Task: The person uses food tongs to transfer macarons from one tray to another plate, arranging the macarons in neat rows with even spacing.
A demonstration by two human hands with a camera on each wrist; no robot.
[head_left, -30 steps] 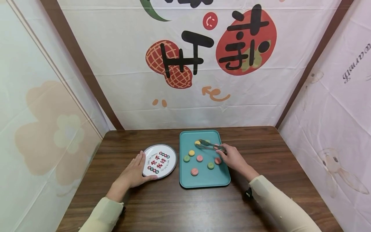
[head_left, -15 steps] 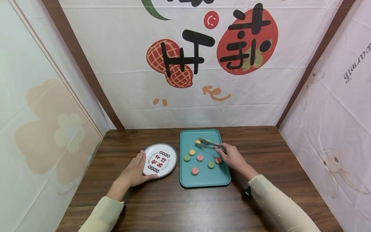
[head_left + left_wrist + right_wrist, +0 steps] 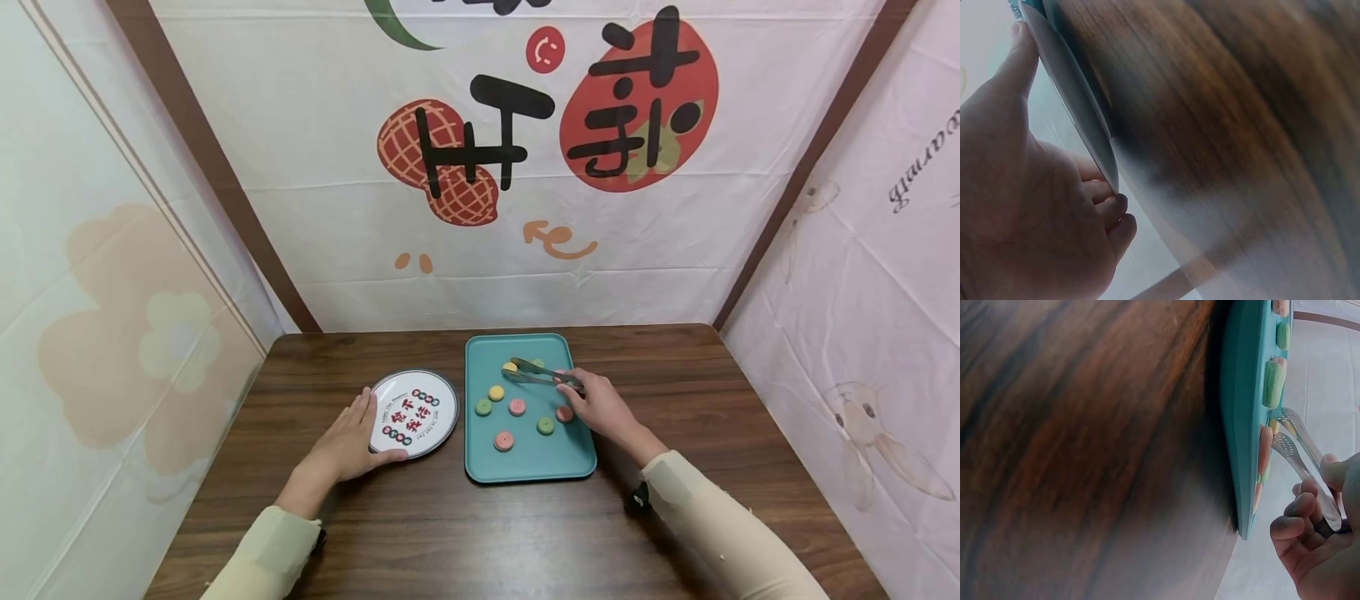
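Observation:
My left hand (image 3: 345, 442) rests at the left rim of a round white plate (image 3: 438, 429) with red lettering, its fingers straight and its thumb spread along the near rim. In the left wrist view, the plate (image 3: 1066, 81) lies edge-on between thumb and fingers. My right hand (image 3: 603, 408) grips metal tongs (image 3: 536, 379) over the right side of a teal tray (image 3: 532, 467). The tongs' tips stand on either side of a yellow macaron (image 3: 510, 367) at the back of the tray. Perforated tips of the tongs (image 3: 1288, 444) show in the right wrist view.
Several more macarons lie spread on the tray, among them a yellow one (image 3: 496, 393), a green one (image 3: 545, 427) and a pink one (image 3: 504, 441). Plate and tray stand side by side on a wooden table (image 3: 480, 542). A printed cloth wall (image 3: 360, 275) rises behind the table.

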